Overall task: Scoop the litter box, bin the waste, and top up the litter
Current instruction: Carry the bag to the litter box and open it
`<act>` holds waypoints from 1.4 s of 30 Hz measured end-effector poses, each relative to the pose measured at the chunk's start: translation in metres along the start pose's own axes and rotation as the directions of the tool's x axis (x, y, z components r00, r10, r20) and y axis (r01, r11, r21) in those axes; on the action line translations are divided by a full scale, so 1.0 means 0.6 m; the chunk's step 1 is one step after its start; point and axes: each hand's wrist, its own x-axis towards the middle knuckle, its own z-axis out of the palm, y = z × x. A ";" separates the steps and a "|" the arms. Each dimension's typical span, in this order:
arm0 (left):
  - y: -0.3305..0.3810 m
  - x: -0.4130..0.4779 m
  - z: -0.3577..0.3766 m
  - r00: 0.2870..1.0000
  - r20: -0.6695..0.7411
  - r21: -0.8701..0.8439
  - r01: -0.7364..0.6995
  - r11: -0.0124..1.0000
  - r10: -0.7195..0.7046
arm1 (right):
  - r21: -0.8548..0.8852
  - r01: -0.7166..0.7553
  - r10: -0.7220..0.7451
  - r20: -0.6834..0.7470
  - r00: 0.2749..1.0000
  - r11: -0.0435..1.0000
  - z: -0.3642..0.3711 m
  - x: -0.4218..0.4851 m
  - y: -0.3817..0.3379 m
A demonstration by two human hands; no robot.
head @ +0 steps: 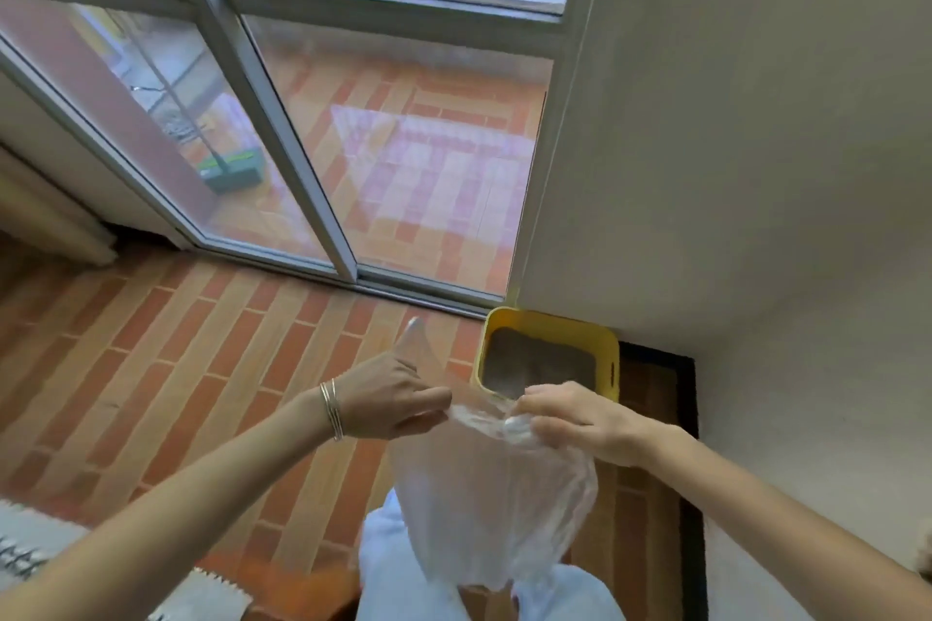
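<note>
I hold the thin plastic bag [491, 494] up in front of me, my left hand [393, 401] pinching one side of its mouth and my right hand [570, 419] gripping the other, so I can pull the film apart and, I judge, have it ready for the waste. The yellow litter box [547, 358] sits on the floor in the corner by the wall, just beyond my hands, its grey litter showing, not yet scooped as far as I can tell
</note>
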 end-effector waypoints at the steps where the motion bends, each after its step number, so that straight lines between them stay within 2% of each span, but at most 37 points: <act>1: 0.016 0.006 0.003 1.000 -0.008 0.007 0.022 1.000 -0.022 | 0.155 0.031 -0.029 -0.012 0.999 0.987 0.002 -0.015 0.001; 3: 0.058 0.022 0.004 0.996 0.007 0.009 0.092 0.996 -0.092 | 0.389 0.048 -0.049 -0.007 0.999 0.920 -0.005 -0.031 0.010; 5: 0.081 0.029 0.005 0.990 0.020 -0.029 0.139 0.990 -0.139 | 0.404 -0.001 -0.028 0.064 0.998 0.915 -0.010 -0.033 0.011; 7: 0.092 0.029 0.002 0.981 0.050 -0.007 0.191 0.982 -0.190 | 0.210 -0.067 0.029 0.177 0.984 0.975 -0.014 -0.027 0.010; 9: 0.094 0.020 0.006 0.965 0.088 0.029 0.247 0.969 -0.249 | -0.094 0.005 0.023 0.286 0.958 0.996 -0.017 -0.021 0.026; 12: 0.094 0.002 0.025 0.935 0.093 0.096 0.334 0.938 -0.343 | -0.480 0.132 0.073 0.385 0.920 0.867 0.003 -0.013 0.060; 15: 0.087 -0.022 0.060 0.885 0.126 0.140 0.432 0.891 -0.448 | -0.568 0.066 0.220 0.421 0.880 0.820 0.030 0.000 0.099; 17: 0.083 -0.040 0.096 0.857 0.178 0.161 0.459 0.874 -0.483 | -0.589 0.054 0.253 0.426 0.869 0.807 0.057 0.012 0.130; 22: 0.061 -0.110 0.235 0.777 0.301 0.142 0.536 0.832 -0.553 | -0.699 -0.102 0.386 0.263 0.884 0.708 0.140 0.054 0.231; 24: 0.053 -0.126 0.295 0.705 0.325 0.175 0.610 0.773 -0.630 | -0.724 -0.146 0.422 0.215 0.881 0.674 0.173 0.075 0.286; 26: 0.057 -0.126 0.353 0.595 0.407 0.137 0.711 0.690 -0.693 | -0.758 -0.141 0.450 0.218 0.866 0.638 0.211 0.088 0.339; 28: 0.054 -0.120 0.414 0.449 0.521 0.152 0.788 0.597 -0.726 | -0.782 -0.130 0.480 0.233 0.846 0.610 0.245 0.101 0.394; 30: 0.046 -0.118 0.480 0.316 0.617 0.258 0.784 0.564 -0.721 | -0.790 -0.130 0.498 0.241 0.833 0.599 0.274 0.108 0.453; 33: 0.032 -0.137 0.598 0.156 0.643 0.325 0.831 0.452 -0.750 | -0.795 -0.083 0.431 0.234 0.872 0.600 0.314 0.109 0.559; 38: 0.010 -0.147 0.804 0.046 0.626 0.399 0.839 0.370 -0.778 | -0.736 -0.111 0.306 0.135 0.942 0.668 0.396 0.118 0.753; 42: -0.009 -0.154 0.963 0.002 0.668 0.364 0.871 0.329 -0.744 | -0.814 -0.069 0.391 0.201 0.898 0.576 0.460 0.128 0.904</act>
